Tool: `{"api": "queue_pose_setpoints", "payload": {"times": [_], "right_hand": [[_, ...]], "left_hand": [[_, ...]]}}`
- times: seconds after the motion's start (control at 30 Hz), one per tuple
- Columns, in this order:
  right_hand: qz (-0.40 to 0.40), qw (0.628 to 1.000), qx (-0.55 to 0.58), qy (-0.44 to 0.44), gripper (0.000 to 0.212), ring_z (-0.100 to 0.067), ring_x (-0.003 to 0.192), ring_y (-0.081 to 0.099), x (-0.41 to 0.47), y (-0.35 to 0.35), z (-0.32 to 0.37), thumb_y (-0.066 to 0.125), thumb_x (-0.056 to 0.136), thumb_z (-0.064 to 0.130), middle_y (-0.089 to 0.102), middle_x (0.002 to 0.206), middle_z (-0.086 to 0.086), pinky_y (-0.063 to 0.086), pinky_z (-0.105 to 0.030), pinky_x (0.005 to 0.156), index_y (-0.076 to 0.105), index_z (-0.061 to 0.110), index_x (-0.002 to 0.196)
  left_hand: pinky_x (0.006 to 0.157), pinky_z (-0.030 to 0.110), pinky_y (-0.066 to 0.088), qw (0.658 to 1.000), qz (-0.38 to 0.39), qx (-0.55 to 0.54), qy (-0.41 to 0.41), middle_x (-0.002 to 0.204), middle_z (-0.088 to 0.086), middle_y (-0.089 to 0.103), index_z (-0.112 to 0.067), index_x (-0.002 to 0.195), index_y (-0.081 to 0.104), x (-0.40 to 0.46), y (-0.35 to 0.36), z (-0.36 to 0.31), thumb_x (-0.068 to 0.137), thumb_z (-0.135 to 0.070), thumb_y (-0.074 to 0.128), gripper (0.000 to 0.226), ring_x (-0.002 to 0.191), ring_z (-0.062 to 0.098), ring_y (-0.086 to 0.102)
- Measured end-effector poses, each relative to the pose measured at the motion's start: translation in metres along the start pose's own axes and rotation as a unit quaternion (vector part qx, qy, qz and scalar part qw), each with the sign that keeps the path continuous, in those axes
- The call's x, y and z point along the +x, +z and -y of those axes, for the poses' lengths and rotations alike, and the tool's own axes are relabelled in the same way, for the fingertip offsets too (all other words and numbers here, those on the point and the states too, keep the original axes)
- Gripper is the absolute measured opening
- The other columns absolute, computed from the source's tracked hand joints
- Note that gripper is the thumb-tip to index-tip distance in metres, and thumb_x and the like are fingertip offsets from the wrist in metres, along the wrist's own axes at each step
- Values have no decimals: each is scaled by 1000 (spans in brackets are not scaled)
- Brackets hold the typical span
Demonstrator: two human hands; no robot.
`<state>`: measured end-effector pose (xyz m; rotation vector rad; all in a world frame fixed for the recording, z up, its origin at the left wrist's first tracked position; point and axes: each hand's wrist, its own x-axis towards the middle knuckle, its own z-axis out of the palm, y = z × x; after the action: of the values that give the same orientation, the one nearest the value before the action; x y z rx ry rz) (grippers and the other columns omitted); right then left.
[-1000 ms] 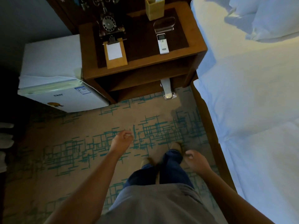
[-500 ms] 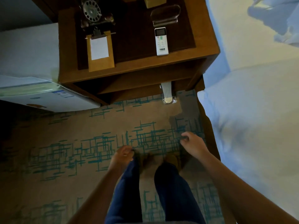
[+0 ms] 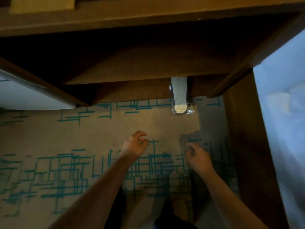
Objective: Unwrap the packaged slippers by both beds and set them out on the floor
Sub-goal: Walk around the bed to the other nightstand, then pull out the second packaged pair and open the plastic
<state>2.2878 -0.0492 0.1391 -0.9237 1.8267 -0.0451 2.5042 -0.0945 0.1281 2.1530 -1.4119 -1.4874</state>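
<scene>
Hands reaching lower toward the wrapped slippers

The nightstand (image 3: 148, 17) is looming closer than before; left hand (image 3: 134, 146) and right hand (image 3: 197, 156) are hovering empty, fingers loosely curled, while the slippers (image 3: 179, 96) are poking from under its far-right shelf; no writing is showing.

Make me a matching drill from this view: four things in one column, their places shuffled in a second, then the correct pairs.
Things:
1. slipper pack
2. left hand
3. bed
4. fridge

Places:
A. far left, beside the nightstand
B. right edge of the view
C. half under the nightstand, end poking out onto the carpet
D. empty, above the carpet, left of the right hand

Pairs: 1-C, 2-D, 3-B, 4-A
</scene>
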Motion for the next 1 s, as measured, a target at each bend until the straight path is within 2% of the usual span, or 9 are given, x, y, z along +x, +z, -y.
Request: {"api": "queue_pose_setpoints", "payload": {"times": [0.1, 0.27, 0.4, 0.47, 0.53, 0.6, 0.7, 0.83, 1.0], "right_hand": [[-41, 997, -49, -31, 42, -30, 112, 58, 66, 20, -21, 52, 91, 20, 61, 123, -15, 46, -34, 89, 49, 14, 132], [-93, 993, -18, -72, 44, -27, 114, 56, 168, 52, -56, 55, 89, 16, 59, 124, -13, 43, -33, 93, 48, 14, 132], [-182, 975, -40, -121, 45, -30, 118, 52, 217, 71, -67, 57, 88, 13, 52, 132, -13, 43, -33, 95, 48, 12, 132], [-255, 946, -125, -156, 50, -30, 122, 48, 228, 71, -69, 59, 86, 16, 48, 134, -12, 41, -37, 98, 46, 14, 134], [-285, 920, -200, -181, 61, -29, 130, 38, 236, 65, -72, 61, 84, 21, 39, 143, -11, 36, -40, 104, 38, 19, 141], [-286, 906, -252, -184, 73, -30, 138, 26, 245, 57, -71, 62, 83, 27, 26, 152, -10, 32, -45, 109, 26, 25, 146], [-282, 884, -322, -191, 80, -32, 143, 12, 263, 45, -59, 61, 83, 34, 11, 157, -9, 24, -49, 112, 14, 30, 148], [-284, 828, -415, -248, 76, -34, 143, 15, 286, 35, -40, 61, 84, 30, 18, 156, -11, 23, -53, 111, 19, 27, 147], [-280, 793, -466, -274, 69, -32, 139, 26, 296, 40, -27, 56, 86, 11, 29, 152, -11, 27, -50, 109, 24, 21, 146]], "left_hand": [[74, 27, 48, 998, -2, 42, 50, 80, 0, 60, -18, 104, 61, 55, 40, 35, 81, -14, 58, 24, 82, 27, 63], [95, 34, 46, 983, -15, 128, 132, 121, 13, 58, -12, 120, 56, 138, 93, 89, 83, -17, 60, 39, 110, 27, 57], [102, 42, 43, 956, -64, 203, 201, 132, 9, 48, -14, 127, 49, 177, 115, 121, 83, -25, 58, 46, 123, 27, 48], [111, 48, 32, 926, -79, 292, 226, 145, 12, 35, -17, 135, 39, 187, 125, 136, 84, -34, 55, 56, 136, 31, 33], [117, 51, 6, 903, -48, 366, 219, 158, 7, 2, -26, 146, 9, 190, 132, 152, 88, -48, 41, 70, 146, 28, 0], [113, 52, -9, 890, -34, 400, 217, 153, 0, -24, -33, 141, -17, 191, 138, 163, 82, -60, 16, 73, 141, 23, -21], [110, 53, -15, 893, -34, 395, 213, 147, -1, -30, -40, 134, -27, 194, 140, 167, 74, -62, 2, 70, 137, 24, -27], [108, 53, -17, 891, -43, 399, 212, 147, 0, -29, -41, 132, -28, 195, 141, 167, 74, -61, 2, 68, 137, 26, -26], [105, 51, -20, 887, -24, 418, 192, 144, -1, -37, -40, 125, -43, 198, 141, 166, 75, -62, 1, 71, 133, 24, -34]]}}
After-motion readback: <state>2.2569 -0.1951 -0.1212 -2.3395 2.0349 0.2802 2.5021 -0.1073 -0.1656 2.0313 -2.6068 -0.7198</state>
